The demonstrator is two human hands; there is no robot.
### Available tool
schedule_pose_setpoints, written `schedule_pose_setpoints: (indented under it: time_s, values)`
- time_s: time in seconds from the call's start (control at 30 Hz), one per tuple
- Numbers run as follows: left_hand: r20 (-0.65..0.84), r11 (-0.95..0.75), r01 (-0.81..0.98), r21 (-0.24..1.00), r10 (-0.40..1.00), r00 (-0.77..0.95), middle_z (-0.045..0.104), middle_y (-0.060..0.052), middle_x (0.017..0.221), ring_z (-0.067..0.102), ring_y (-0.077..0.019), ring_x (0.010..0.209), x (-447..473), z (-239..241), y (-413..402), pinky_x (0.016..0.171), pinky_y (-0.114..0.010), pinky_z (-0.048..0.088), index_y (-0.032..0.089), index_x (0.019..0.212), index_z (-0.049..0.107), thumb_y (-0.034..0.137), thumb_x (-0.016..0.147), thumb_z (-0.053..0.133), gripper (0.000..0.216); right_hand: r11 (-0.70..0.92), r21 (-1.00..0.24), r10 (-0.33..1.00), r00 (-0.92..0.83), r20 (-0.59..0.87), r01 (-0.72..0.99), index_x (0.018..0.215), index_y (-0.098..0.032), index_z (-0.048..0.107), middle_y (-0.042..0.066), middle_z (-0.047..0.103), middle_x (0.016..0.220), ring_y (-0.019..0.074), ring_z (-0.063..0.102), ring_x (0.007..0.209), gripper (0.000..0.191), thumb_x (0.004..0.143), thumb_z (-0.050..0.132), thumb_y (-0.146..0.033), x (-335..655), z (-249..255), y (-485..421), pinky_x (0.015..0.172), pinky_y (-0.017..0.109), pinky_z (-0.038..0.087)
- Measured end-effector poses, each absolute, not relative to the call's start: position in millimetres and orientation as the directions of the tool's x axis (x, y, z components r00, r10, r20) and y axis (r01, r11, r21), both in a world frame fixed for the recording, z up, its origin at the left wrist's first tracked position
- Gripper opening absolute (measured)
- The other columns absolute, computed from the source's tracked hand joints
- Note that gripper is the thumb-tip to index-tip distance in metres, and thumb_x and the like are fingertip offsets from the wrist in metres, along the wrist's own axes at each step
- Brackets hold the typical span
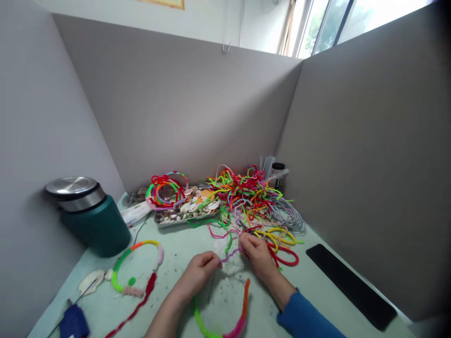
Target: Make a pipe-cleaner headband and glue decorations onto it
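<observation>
A wavy purple pipe cleaner [231, 255] stretches between my two hands above the table. My left hand [201, 270] pinches its left end, fingers closed. The other end is in the closed fingers of my right hand [256, 256], which is raised slightly higher. Below them lies a curved band wrapped in green, pink and orange fuzzy pipe cleaner [242, 313], partly hidden by my left forearm. Farther left rests a round multicoloured hoop [121, 259], with a dark red fuzzy strand [143, 300] trailing from it.
Behind my hands stand a metal tray [188, 221] of shells, some wrapped hoops [165, 192] and a tangled pipe cleaner heap [243, 188]. A teal flask [95, 225] and blue glue gun [73, 321] are at left, a black strip [350, 286] at right. Grey partitions [190, 103] surround the table.
</observation>
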State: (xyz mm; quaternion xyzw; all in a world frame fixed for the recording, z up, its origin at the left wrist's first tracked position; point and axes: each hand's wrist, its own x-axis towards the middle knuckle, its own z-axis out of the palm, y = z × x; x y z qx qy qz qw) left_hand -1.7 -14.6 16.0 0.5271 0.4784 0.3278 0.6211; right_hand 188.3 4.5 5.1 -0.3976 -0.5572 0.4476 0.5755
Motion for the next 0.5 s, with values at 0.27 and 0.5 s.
schedule_pose_setpoints:
  time_s: [0.27, 0.5]
  values:
    - [-0.315, 0.327, 0.037, 0.944, 0.868, 0.385, 0.026, 0.012, 0.041, 0.017, -0.0046, 0.034, -3, 13, -16, 0.032, -0.019, 0.010, 0.018, 0.068, 0.053, 0.056, 0.069, 0.059, 0.038, 0.095, -0.985, 0.960, -0.247, 0.129, -0.146, 0.075, -0.015, 0.063, 0.000, 0.056, 0.067, 0.0112, 0.049, 0.059, 0.027, 0.075, 0.062, -0.042, 184, -5, 3, 0.054, 0.023, 0.038]
    - [-0.321, 0.308, 0.092, 0.947, 0.895, 0.309, 0.027, 0.012, 0.041, 0.020, -0.0040, 0.034, -4, 10, -10, 0.032, -0.018, 0.011, 0.019, 0.065, 0.047, 0.056, 0.067, 0.059, 0.039, 0.228, -0.966, 0.910, -0.380, 0.167, 0.123, 0.090, -0.018, 0.068, 0.003, 0.063, 0.083, 0.0161, 0.057, 0.079, 0.022, 0.071, 0.071, -0.026, 186, 5, 0, 0.073, 0.027, 0.043]
